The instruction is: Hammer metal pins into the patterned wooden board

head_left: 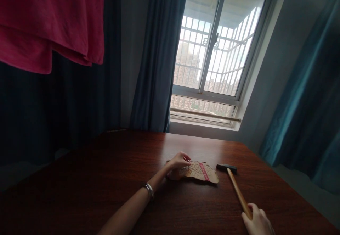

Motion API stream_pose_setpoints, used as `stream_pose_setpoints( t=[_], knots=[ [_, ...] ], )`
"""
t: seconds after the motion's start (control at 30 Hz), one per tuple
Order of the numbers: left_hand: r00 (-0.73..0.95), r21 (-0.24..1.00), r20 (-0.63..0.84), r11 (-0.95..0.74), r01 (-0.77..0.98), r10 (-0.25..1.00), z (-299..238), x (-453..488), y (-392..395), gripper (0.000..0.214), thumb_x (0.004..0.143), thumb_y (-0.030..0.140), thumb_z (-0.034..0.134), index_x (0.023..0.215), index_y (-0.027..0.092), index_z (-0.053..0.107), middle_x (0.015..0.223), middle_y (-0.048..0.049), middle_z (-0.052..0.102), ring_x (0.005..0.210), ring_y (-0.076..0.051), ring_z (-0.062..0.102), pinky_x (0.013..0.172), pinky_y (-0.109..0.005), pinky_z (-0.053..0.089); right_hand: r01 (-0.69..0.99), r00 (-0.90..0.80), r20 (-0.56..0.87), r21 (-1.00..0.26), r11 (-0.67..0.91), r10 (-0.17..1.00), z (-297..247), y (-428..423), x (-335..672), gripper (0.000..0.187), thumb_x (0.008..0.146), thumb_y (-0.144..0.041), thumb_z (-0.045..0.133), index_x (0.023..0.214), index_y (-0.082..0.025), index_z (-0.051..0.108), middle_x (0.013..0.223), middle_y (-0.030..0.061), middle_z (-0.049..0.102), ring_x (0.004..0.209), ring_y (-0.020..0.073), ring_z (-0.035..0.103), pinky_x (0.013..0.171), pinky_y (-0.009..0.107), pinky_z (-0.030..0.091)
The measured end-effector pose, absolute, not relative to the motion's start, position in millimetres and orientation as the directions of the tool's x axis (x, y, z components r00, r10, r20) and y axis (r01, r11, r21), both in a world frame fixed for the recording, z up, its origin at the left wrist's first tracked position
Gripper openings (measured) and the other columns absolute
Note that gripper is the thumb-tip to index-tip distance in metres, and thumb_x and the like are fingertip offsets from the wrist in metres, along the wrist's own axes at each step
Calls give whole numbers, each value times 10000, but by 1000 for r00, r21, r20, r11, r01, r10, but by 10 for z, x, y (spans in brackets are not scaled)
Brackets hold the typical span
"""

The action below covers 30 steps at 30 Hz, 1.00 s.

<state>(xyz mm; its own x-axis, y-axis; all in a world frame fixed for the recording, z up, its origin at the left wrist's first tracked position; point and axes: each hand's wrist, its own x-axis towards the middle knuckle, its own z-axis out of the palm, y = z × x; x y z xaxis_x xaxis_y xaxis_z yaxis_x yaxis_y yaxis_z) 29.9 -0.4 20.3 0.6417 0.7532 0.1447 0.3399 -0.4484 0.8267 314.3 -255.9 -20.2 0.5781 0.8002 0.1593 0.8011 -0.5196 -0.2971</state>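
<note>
My right hand (257,220) is wrapped round the end of a wooden handle. It belongs to a hammer (237,190), whose dark metal head lies towards the far side, at or just over the table. My left hand (182,160), with silver bangles at the wrist, is over the left part of a torn piece of brown cardboard (198,171). Its fingers are curled together, and whatever is in them is too small to name. Many small dark specks and a red printed strip mark the cardboard, which lies flat to the left of the hammer head.
A dark red-brown wooden table (127,167) carries these things. Behind it is a barred window (209,50) between blue curtains (159,61). Pink cloth (66,18) hangs at the upper left, above the table's height.
</note>
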Motion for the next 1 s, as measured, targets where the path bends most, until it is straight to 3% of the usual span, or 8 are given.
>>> stream_pose_setpoints(
  t=[0.17, 0.3, 0.43, 0.6, 0.7, 0.8, 1.0],
  knots=[
    [605, 835, 203, -459, 304, 770, 500, 182, 82, 472, 568, 323, 664, 979, 92, 654, 910, -102, 655, 801, -186, 577, 602, -223, 421, 801, 583, 184, -292, -522, 792, -291, -2569, 3144, 428, 766, -381, 343, 1058, -129, 528, 911, 152, 600, 841, 301, 591, 787, 396, 423],
    [605, 796, 200, -488, 358, 771, 958, -34, 15, 378, 647, 342, 591, 898, 73, 677, 785, -91, 662, 704, -163, 570, 585, -222, 404, 814, 559, 203, -321, -484, 804, -357, -2581, 3191, 472, 766, -433, 350, 1070, -122, 534, 950, 160, 591, 877, 312, 577, 827, 410, 408],
    [665, 744, 133, -517, 423, 735, 1265, -366, -159, 375, 665, 379, 563, 854, 80, 687, 697, -66, 649, 635, -147, 552, 558, -217, 387, 769, 560, 198, -485, -416, 805, -390, -2606, 3284, 562, 724, -559, 392, 1066, -140, 543, 944, 144, 600, 908, 307, 565, 842, 411, 409],
    [615, 599, -109, -443, 667, 781, 1123, -809, -300, 284, 579, 326, 595, 728, 105, 692, 631, -41, 633, 584, -148, 541, 518, -213, 360, 653, 556, 159, -691, -311, 816, -387, -2673, 3373, 578, 700, -589, 425, 1042, -142, 559, 908, 112, 612, 831, 248, 580, 791, 349, 441],
    [459, 442, -157, -353, 825, 875, 937, -1019, -403, 208, 482, 266, 629, 646, 151, 684, 634, -27, 641, 581, -161, 542, 502, -218, 342, 623, 561, 159, -728, -287, 813, -402, -2697, 3393, 562, 684, -598, 448, 1011, -161, 580, 883, 96, 625, 810, 242, 584, 772, 341, 449],
    [378, 383, -234, -272, 883, 896, 807, -1144, -527, 184, 456, 221, 605, 622, 186, 676, 637, -20, 648, 569, -165, 548, 490, -221, 336, 620, 558, 166, -735, -275, 813, -423, -2701, 3402, 541, 673, -595, 465, 982, -172, 598, 865, 89, 632, 804, 242, 584, 764, 340, 451],
    [380, 284, -147, -329, 901, 913, 701, -1150, -656, 186, 470, 171, 575, 639, 206, 646, 721, -17, 657, 638, -170, 571, 525, -222, 348, 636, 544, 176, -724, -266, 821, -455, -2708, 3418, 470, 684, -546, 476, 965, -191, 604, 912, 86, 625, 841, 248, 575, 779, 344, 434]
  ],
)
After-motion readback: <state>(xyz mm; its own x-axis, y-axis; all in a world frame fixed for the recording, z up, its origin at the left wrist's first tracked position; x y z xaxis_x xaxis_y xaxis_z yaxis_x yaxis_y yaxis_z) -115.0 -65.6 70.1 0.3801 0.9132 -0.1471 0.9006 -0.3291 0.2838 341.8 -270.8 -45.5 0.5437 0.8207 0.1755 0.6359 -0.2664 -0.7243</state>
